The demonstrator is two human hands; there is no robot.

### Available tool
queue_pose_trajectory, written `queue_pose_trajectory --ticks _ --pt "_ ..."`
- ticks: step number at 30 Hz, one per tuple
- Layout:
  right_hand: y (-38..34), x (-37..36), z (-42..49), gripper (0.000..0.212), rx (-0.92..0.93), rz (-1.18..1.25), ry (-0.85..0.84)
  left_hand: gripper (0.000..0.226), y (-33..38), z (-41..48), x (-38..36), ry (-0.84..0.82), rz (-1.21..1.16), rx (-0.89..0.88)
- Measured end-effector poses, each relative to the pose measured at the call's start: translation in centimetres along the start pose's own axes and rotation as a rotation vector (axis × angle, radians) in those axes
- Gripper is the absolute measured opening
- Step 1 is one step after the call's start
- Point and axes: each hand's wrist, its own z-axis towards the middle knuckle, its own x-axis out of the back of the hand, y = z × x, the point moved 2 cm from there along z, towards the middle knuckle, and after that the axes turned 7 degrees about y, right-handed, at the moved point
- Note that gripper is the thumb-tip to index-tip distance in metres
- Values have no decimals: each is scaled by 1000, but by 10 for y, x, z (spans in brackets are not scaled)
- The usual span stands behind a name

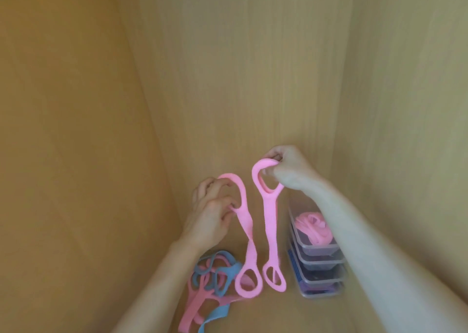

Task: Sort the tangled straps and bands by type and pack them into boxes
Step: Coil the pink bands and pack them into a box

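pink bands (312, 227) in top box (322, 250)

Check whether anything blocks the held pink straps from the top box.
Nothing visible does. The straps hang from the left hand and right hand just left of the open top box, which holds pink bands; the right forearm crosses its right side.

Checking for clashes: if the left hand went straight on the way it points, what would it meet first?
Probably the pink strap that the right hand holds, at its upper loop; the left hand, gripping a twisted strap, points toward it. Depth is unclear.
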Motion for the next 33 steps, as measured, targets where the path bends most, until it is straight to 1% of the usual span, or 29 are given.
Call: queue_pose_trajectory --ticks 2,4,7,12,15,18,23,25,26,28,30,33 --pt "-4 3 3 26 0 21 2 24 8 13 13 50 -46 -33" --pt "-8 6 7 27 8 30 11 26 16 24 25 65 -102 -66" --pt "-17 12 16 28 16 35 24 26 26 33 37 43 -146 -101" --pt "-30 21 25 22 -8 63 21 27 44 45 54 33 -158 -171" --pt "-36 23 27 23 -32 103 -6 25 53 55 60 7 -186 -185" --pt "-42 22 26 25 -92 196 -85 22 57 62 60 -31 -194 -184" --pt "-46 22 25 19 -204 431 -282 21 54 67 56 -36 -171 -163" --pt "-47 21 24 17 -288 558 -345 20 52 67 55 -39 -158 -166" --pt "-47 21 24 19 -333 619 -357 19 52 68 54 -38 -145 -174" --pt "-46 20 24 25 -378 664 -348 18 54 69 54 -20 -113 -195" --pt "-46 20 22 27 -380 637 -337 16 56 71 54 -6 -71 -207" --pt "-47 24 22 30 -374 581 -276 15 59 76 53 -3 16 -216"
